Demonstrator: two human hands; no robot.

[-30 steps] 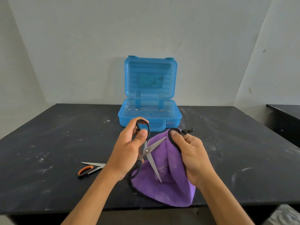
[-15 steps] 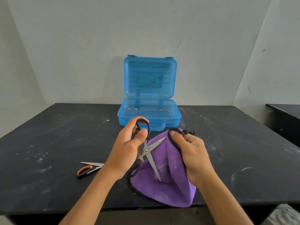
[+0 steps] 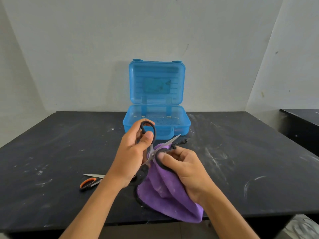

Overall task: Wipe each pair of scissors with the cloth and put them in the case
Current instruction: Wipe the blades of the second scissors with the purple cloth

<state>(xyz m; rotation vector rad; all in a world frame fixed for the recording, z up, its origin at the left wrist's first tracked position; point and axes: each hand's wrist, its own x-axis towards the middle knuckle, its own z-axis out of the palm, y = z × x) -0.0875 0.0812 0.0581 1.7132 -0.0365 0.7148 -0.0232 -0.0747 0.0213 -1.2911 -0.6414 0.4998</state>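
My left hand [image 3: 133,157] grips the black-handled scissors [image 3: 152,152] by their handles, blades spread apart. One blade points up and right toward the case; the other is wrapped in the purple cloth [image 3: 169,192]. My right hand [image 3: 183,166] holds that cloth bunched against the blade near the pivot, and the rest of the cloth hangs down to the table's front edge. A second pair, with orange-and-black handles [image 3: 89,181], lies on the table left of my left wrist. The blue plastic case [image 3: 186,125] stands open at the back, lid upright, tray facing me.
The black table [image 3: 51,152] is scuffed with white marks. A white wall rises just behind the case. Another dark table [image 3: 303,121] stands off to the right.
My right hand has moved the cloth left onto the scissors, covering the lower blade near the pivot. The upper blade now points up and right, clear of the cloth.
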